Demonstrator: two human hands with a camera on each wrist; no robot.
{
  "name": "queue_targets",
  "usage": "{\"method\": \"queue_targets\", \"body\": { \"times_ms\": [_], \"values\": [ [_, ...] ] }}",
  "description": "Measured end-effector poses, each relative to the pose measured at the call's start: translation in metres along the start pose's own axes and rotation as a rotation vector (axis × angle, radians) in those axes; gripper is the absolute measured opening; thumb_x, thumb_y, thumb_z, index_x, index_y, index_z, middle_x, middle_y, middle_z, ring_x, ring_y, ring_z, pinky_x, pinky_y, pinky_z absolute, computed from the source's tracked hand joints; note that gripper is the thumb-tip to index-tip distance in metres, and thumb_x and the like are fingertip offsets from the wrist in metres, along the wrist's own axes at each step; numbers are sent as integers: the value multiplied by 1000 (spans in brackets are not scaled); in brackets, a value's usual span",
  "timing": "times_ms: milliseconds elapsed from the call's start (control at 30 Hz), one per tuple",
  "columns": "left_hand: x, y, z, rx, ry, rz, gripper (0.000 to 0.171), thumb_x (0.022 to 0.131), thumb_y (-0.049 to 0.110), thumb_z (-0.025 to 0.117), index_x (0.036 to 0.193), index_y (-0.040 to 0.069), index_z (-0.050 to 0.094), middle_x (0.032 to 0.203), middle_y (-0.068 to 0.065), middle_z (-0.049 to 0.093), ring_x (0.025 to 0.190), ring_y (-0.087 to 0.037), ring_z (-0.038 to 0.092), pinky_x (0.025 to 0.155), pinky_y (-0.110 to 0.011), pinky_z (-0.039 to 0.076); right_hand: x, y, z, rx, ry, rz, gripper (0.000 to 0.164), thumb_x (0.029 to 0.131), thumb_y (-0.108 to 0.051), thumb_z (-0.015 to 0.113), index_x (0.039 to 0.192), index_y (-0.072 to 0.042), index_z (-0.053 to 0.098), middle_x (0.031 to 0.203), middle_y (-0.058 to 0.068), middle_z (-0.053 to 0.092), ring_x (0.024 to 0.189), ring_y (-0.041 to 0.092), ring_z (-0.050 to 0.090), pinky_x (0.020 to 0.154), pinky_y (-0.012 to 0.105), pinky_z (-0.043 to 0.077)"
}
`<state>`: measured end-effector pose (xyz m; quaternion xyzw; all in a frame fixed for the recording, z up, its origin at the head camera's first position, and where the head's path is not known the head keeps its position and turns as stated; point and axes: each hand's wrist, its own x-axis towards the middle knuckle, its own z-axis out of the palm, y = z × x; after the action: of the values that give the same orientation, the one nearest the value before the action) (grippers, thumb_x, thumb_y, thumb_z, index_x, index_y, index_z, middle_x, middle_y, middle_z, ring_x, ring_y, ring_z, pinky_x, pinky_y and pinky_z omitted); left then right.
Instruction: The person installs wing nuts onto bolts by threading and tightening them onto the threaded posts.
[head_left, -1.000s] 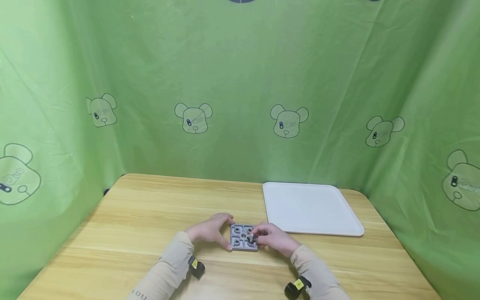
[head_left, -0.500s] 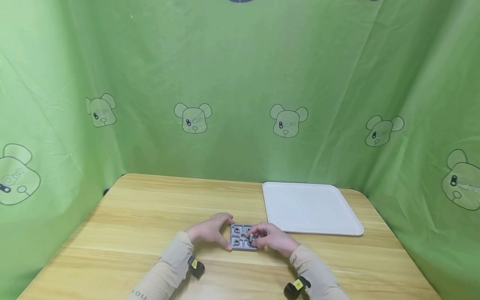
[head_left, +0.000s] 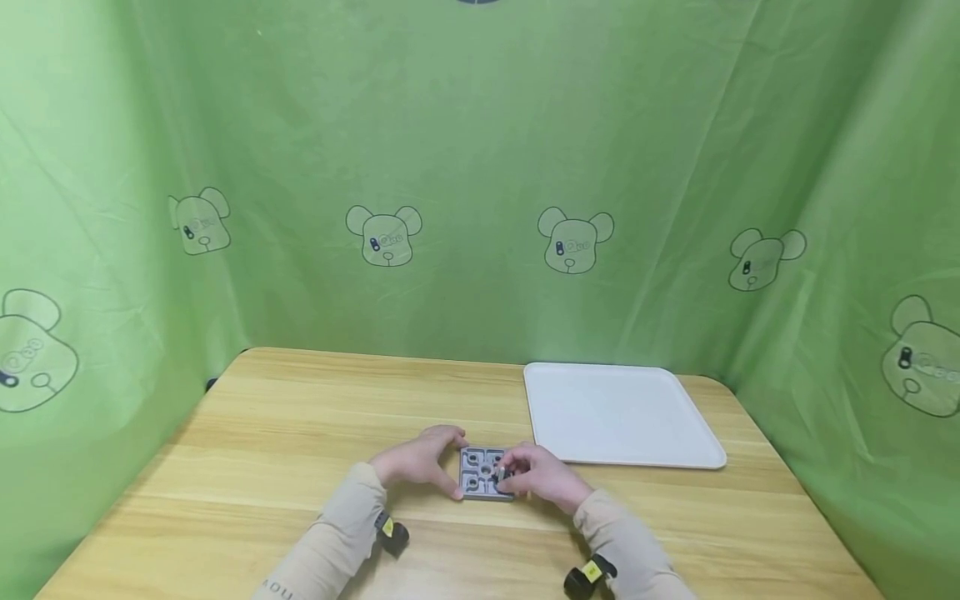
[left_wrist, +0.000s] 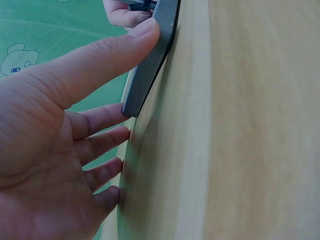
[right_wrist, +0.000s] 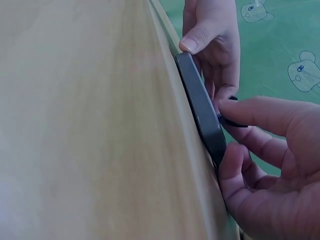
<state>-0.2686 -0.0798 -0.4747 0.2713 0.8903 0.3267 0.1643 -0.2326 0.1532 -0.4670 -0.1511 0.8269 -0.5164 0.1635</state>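
A grey square plate [head_left: 480,493] with several shaped recesses and holes lies flat on the wooden table. My left hand [head_left: 416,458] holds its left side, thumb on the near edge and index finger at the far corner. In the left wrist view the remaining fingers stretch out beside the plate [left_wrist: 149,75]. Over the plate's near right part, my right hand [head_left: 551,477] pinches a small bolt [head_left: 502,474], which stands upright. Its metal thread and dark part show at the top of the left wrist view. The bolt's lower end is hidden by fingers and plate.
A white tray [head_left: 622,417] lies at the back right of the table [head_left: 322,392], just beyond my right hand. Green curtains [head_left: 480,150] with printed bear heads close off the back and both sides. A black wrist camera [head_left: 393,537] hangs below the left sleeve.
My right hand's thumb and fingers have shifted slightly around the bolt, and its dark part shows at a different angle. The left hand and plate have stayed in place.
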Motion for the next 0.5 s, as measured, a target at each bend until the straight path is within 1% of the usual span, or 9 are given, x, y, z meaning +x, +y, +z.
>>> {"method": "queue_targets", "body": {
  "times_ms": [100,200,367,500],
  "values": [
    [0,-1,0,-6,1,-2,79,54,38,81,122,15,48,144,-5,32,134,-26,24,112,-49,17,6,11,1,-17,12,0,25,68,-11,72,87,-1,61,81,7,52,69,13,47,51,22,47],
    [1,-2,0,-5,3,-3,79,54,38,81,122,15,48,144,-5,32,134,-26,24,112,-48,17,8,15,-1,-16,-21,-14,28,67,-10,71,91,-2,60,82,6,52,70,13,48,52,22,48],
    [1,-2,1,-3,4,2,79,54,38,81,122,16,48,143,-5,32,134,-26,24,112,-48,17,6,15,-8,66,-99,-9,35,66,1,60,101,0,58,90,9,51,78,16,48,60,22,47],
    [1,-2,0,-1,0,4,80,53,38,81,122,16,48,144,-4,32,134,-26,24,112,-48,17,6,15,-10,120,-117,12,31,72,0,54,104,1,57,94,9,53,84,16,49,66,23,48]
  ]
}}
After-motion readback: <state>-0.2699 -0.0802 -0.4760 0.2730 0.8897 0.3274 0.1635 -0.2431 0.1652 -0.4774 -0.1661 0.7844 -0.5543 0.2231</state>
